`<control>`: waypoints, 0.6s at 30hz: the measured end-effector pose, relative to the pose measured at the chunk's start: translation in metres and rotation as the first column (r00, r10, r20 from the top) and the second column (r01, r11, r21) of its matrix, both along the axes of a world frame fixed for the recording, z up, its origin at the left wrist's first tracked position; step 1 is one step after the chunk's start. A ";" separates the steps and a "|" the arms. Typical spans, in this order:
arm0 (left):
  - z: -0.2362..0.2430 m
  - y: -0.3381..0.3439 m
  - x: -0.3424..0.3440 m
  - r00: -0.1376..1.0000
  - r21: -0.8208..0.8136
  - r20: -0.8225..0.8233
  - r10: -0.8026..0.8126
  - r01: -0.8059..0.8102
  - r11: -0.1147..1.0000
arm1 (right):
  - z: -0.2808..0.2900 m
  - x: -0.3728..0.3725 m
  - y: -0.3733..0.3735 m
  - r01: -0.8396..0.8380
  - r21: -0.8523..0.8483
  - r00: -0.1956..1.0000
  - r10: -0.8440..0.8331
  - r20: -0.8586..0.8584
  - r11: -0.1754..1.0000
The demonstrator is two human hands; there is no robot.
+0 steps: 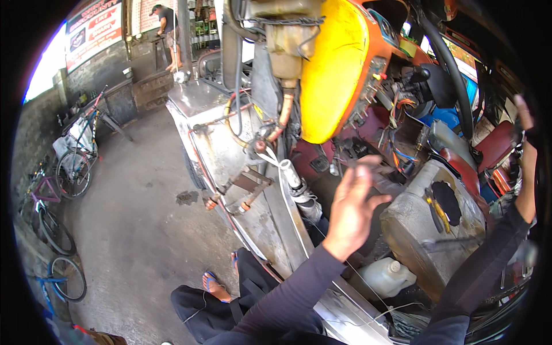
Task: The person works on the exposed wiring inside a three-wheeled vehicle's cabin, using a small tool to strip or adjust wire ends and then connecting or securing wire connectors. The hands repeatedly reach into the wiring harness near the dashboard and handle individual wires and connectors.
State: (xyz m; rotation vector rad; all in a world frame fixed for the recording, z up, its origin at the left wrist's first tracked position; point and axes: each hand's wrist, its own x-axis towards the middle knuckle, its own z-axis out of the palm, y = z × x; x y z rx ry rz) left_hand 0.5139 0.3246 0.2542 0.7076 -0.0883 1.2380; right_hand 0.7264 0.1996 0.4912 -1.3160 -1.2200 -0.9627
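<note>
My left hand [352, 214] is raised over the open side of a vehicle cab, fingers spread, with nothing visible in it; its fingertips are blurred. Behind it hang loose coloured wires [397, 150] below the dashboard. My right hand [524, 118] is lifted at the far right edge, one finger stretched up; shadow and the frame's rim hide most of its fingers. Between my arms stands a worn grey box-shaped cover [408, 215] with a dark opening on top. Yellow-handled pliers [438, 211] lie beside that opening.
A whitish plastic jug [384, 278] sits below the grey cover. A yellow-and-orange body panel [333, 69] rises ahead, near a black steering wheel [454, 69]. Red seats [495, 144] are at the right. Bicycles [75, 167] lean along the left wall; another person [167, 29] stands far back.
</note>
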 end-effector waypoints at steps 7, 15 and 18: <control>-0.092 0.030 -0.059 0.997 -0.270 0.066 0.035 -0.016 0.963 | -0.101 -0.117 0.106 -0.697 -0.305 0.717 0.635 -0.289 0.649; -0.097 0.044 -0.061 0.967 -0.187 -0.007 0.255 -0.251 0.950 | -0.214 -0.139 0.160 -0.672 -0.731 0.640 0.589 -0.494 0.117; -0.094 0.057 -0.064 0.986 -0.168 -0.014 0.168 -0.168 0.971 | -0.246 -0.126 0.183 -0.715 -0.699 0.508 0.691 -0.514 0.005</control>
